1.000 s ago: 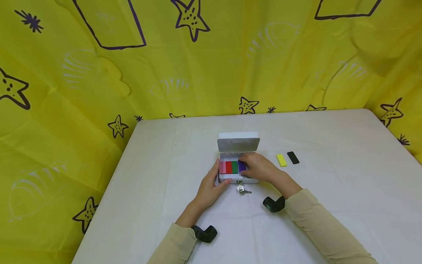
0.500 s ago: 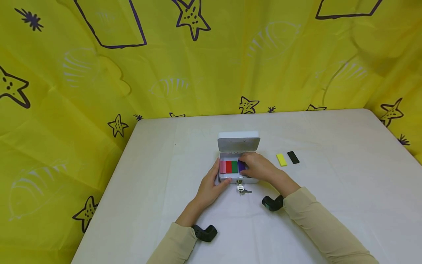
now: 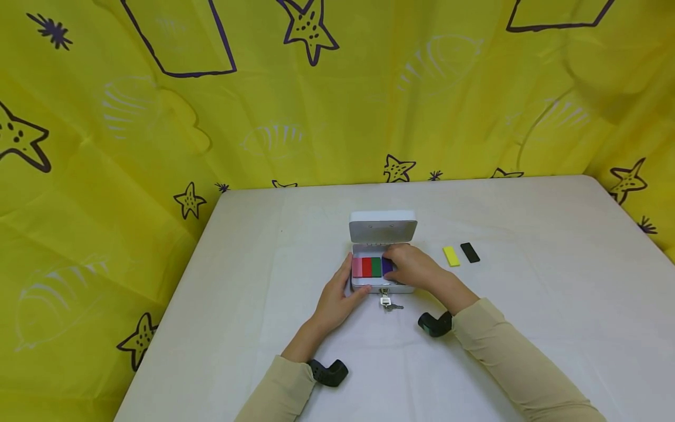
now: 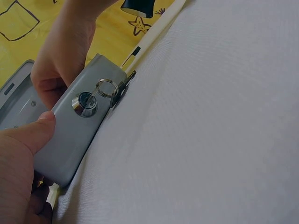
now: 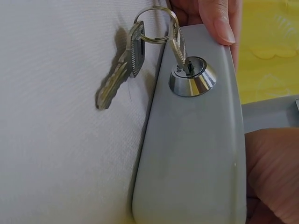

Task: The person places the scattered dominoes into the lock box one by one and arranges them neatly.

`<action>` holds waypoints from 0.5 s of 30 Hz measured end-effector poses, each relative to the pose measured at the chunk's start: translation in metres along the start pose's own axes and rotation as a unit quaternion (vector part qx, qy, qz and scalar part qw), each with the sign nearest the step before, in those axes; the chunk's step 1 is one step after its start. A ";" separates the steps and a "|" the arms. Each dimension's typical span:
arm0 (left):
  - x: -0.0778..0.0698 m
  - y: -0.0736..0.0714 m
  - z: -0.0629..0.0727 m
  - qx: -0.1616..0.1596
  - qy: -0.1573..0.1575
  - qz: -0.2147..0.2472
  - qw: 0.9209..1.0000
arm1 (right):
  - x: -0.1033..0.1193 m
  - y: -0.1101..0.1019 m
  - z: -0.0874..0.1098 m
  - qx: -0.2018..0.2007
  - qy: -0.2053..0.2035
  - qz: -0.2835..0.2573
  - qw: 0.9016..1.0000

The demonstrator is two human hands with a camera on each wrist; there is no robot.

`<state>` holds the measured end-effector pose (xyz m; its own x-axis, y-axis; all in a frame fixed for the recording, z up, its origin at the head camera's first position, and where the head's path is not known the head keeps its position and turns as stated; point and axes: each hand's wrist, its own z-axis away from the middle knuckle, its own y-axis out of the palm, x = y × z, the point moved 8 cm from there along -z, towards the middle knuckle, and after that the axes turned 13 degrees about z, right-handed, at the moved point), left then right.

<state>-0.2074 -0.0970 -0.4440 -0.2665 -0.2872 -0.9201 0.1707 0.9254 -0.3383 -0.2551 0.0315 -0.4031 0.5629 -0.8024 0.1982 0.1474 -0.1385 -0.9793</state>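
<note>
A small white metal cash box (image 3: 364,289) stands on the table with its lid (image 3: 382,227) raised at the back. In it, pink (image 3: 357,268), red (image 3: 367,267) and green (image 3: 376,267) blocks lie side by side. My right hand (image 3: 416,268) reaches into the box and pinches a purple block (image 3: 387,266) by its far and near ends, just right of the green one. With my left hand (image 3: 332,302) I hold the box's left front corner, thumb on the front rim and fingers along the side. A key (image 5: 177,44) sits in the front lock (image 5: 194,84), a second key (image 5: 117,74) hanging from its ring.
Right of the box, a yellow block (image 3: 450,256) and a black block (image 3: 470,252) lie on the white-covered table (image 3: 263,246). Behind the table hangs a yellow patterned curtain (image 3: 348,111). Black wrist devices (image 3: 329,373) stick out beside both sleeves.
Both hands stay almost where they were, the right one on the purple block. Its wrist has shifted very slightly left. The box and the other blocks stay put.
</note>
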 end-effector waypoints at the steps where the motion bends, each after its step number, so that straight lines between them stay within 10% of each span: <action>1: 0.000 0.000 0.000 0.000 0.000 0.001 1.000 | 0.000 0.000 0.000 0.002 0.001 -0.001 1.000; 15: 0.000 0.000 0.000 0.001 -0.002 0.001 1.000 | -0.002 0.001 -0.003 0.018 0.008 -0.006 1.000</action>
<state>-0.2072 -0.0968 -0.4443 -0.2629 -0.2861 -0.9214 0.1738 0.9254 -0.3369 -0.2586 0.0312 -0.4047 0.5481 -0.8099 0.2090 0.1829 -0.1278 -0.9748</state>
